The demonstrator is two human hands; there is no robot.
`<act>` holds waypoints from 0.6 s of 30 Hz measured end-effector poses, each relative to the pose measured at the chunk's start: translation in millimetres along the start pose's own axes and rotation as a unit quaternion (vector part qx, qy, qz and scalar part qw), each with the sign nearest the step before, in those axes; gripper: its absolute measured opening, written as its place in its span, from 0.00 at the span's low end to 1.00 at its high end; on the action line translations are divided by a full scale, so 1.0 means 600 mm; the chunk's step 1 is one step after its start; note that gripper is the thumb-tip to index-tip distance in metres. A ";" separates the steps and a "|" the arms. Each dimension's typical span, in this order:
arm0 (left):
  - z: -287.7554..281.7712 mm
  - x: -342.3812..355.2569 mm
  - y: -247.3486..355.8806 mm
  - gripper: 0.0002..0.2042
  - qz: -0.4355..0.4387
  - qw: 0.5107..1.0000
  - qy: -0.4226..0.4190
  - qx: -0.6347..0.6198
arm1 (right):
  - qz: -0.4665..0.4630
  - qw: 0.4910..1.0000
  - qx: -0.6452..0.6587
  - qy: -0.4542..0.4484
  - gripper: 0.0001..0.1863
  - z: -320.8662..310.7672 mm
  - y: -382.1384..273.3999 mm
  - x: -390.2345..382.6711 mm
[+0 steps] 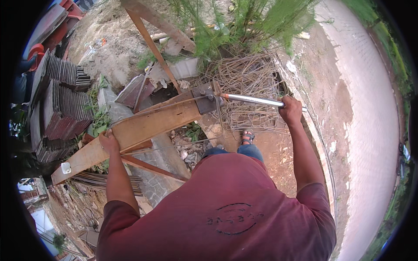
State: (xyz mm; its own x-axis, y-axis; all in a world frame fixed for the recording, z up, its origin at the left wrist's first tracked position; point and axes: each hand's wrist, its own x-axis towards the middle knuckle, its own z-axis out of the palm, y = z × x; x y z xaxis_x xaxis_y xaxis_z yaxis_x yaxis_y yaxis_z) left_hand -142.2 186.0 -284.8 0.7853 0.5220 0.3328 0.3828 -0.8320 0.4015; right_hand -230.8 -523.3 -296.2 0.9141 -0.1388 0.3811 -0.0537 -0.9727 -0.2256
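My right hand (291,111) is wrapped round the far end of a silver pipe lever (254,100). The lever's rusty orange end meets a dark metal bending plate with pins (204,98), fixed on the end of a wooden plank (150,125). A thin steel rod (163,105) runs along the plank to the plate, and another thin length crosses below the plank. My left hand (109,141) is closed at the plank's edge, around the rod; its fingertips are partly hidden. A small white piece (66,168) sits at the plank's left end.
A heap of bent steel rod frames (248,78) lies beyond the lever, below a feathery green bush (244,26). Stacked roof tiles (65,100) stand at left. Wooden props (152,48) rise behind the plank. Straight rods (106,180) lie under its left end. A paved road (361,108) runs at right.
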 end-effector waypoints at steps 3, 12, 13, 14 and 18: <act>-0.012 0.003 -0.009 0.18 -0.011 1.000 -0.007 -0.011 | 0.033 0.993 0.087 0.068 0.14 -0.044 -0.014 0.023; -0.115 -0.284 0.266 0.14 0.368 0.854 -0.353 -0.104 | 0.270 0.924 0.266 -0.055 0.19 -0.049 -0.026 -0.083; -0.107 -0.306 0.276 0.13 0.368 0.852 -0.366 -0.066 | 0.281 0.914 0.286 -0.065 0.19 -0.045 -0.032 -0.083; -0.093 -0.325 0.282 0.13 0.368 0.849 -0.379 -0.028 | 0.286 0.907 0.299 -0.074 0.20 -0.044 -0.037 -0.082; -0.111 -0.312 0.294 0.11 0.422 0.862 -0.276 -0.058 | 0.297 0.890 0.325 -0.117 0.21 -0.049 -0.039 -0.041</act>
State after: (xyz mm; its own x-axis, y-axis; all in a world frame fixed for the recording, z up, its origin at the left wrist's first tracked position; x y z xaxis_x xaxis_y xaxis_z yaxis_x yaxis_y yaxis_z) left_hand -254.1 -45.8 -219.5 0.8848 -0.4540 0.1047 -0.4629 -0.8312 0.3080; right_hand -263.8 -502.3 -273.7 0.8652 -0.4758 -0.1582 -0.3802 -0.4167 -0.8257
